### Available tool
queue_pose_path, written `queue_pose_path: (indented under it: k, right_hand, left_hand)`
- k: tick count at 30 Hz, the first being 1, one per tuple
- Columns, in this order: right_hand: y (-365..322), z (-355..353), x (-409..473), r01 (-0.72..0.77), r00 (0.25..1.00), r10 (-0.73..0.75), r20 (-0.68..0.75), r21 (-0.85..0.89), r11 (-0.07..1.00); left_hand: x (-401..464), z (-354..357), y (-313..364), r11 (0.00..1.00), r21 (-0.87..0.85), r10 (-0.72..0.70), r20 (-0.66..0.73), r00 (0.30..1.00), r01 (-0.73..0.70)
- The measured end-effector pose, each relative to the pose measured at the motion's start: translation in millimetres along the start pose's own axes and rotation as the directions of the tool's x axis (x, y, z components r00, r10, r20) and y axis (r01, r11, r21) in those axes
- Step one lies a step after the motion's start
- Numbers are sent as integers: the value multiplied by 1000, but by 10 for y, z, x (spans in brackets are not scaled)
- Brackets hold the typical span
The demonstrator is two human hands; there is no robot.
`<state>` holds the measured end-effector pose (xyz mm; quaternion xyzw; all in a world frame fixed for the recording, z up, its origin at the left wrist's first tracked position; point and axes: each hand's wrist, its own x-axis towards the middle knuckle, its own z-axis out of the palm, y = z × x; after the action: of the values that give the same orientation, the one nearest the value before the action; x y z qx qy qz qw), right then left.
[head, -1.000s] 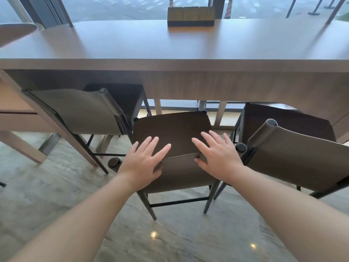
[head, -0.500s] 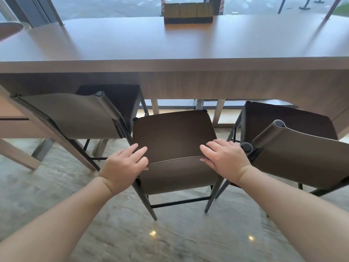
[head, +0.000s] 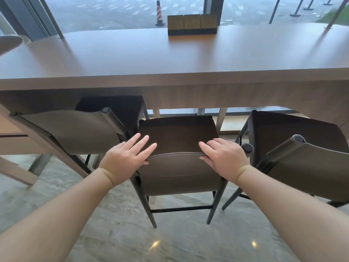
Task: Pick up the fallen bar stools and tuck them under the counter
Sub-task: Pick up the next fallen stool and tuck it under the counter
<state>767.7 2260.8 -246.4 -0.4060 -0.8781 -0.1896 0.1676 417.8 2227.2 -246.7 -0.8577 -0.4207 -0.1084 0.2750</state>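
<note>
The middle bar stool (head: 177, 173) stands upright in front of the counter (head: 170, 80), its dark seat partly under the counter's edge. My left hand (head: 124, 157) rests on the left top corner of its backrest, fingers straight and spread over the seat. My right hand (head: 222, 156) holds the right top corner, fingers over the rim and thumb on the near face. The left bar stool (head: 75, 131) and the right bar stool (head: 306, 163) stand upright on either side, seats towards the counter.
A wooden box with three compartments (head: 191, 24) sits at the counter's far edge by the window. Slanted wooden counter legs (head: 17, 173) stand at the left. The neighbouring stools' backrests are close to both of my hands. Polished stone floor (head: 113, 233) lies below.
My left hand's fingers have gone from curled round the backrest corner to straight over the seat. My right hand stays on the right corner. The view has lifted towards the counter top.
</note>
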Motion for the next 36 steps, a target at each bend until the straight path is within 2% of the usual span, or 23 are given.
queue_pose_path:
  k: [10,17,22,27,36]
  right_hand:
    - [-6,17,290,-54,999,54,2,-20,998]
    - [-260,111,415,-121,993,121,0,-34,992]
    - [-433,184,614,-124,992,124,-2,-29,992]
    - [-314,256,698,-97,995,95,-30,-50,994]
    - [-64,360,917,-51,997,51,-65,-6,999]
  left_hand:
    - [227,85,-369,997,-17,73,5,997,-73]
    - [339,139,-744,995,-60,86,149,985,-78]
    - [292,167,-988,996,-92,40,273,961,-15]
    - [300,235,-1011,993,-113,18,300,954,16]
    - [457,339,-1042,980,-86,-138,362,922,180]
